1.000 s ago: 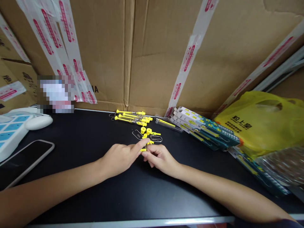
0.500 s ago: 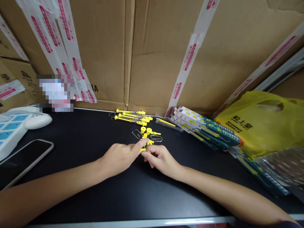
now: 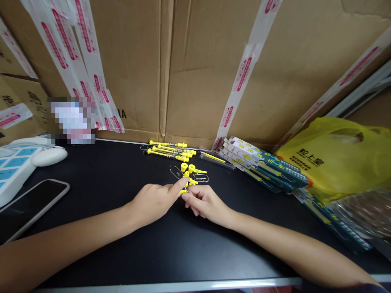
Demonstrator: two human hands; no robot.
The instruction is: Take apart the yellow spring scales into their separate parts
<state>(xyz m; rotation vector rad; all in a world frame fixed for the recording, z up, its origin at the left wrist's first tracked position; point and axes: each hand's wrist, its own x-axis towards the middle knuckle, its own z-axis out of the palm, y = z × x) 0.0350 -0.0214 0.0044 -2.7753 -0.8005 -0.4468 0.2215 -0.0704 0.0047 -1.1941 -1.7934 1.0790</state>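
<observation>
My left hand (image 3: 157, 202) is closed, thumb and index finger pinching a small yellow plastic part (image 3: 183, 191). Its far side is hidden by the fingers. Against it, the fingertips of my right hand (image 3: 207, 205) are pinched on the same part, and a thin metal wire (image 3: 186, 189) shows between the hands. Just beyond the fingertips lie loose pieces: a yellow flanged cap (image 3: 184, 167), a second yellow cap (image 3: 191, 168), a bent metal wire (image 3: 174, 174), a small spring (image 3: 178, 174) and a wire loop (image 3: 201, 178).
Behind the loose pieces lies a pile of slim yellow hooked tools (image 3: 169, 151), with a clear-wrapped one (image 3: 214, 157) beside it. Stacked packages (image 3: 262, 162) and a yellow bag (image 3: 330, 154) occupy the right. A phone (image 3: 33, 207) and power strip (image 3: 16, 167) sit left. Cardboard (image 3: 201, 81) stands behind.
My hands stay almost in place, with only a slight shift of the fingertips; a little more of the wire between them shows. The loose pieces have not moved.
</observation>
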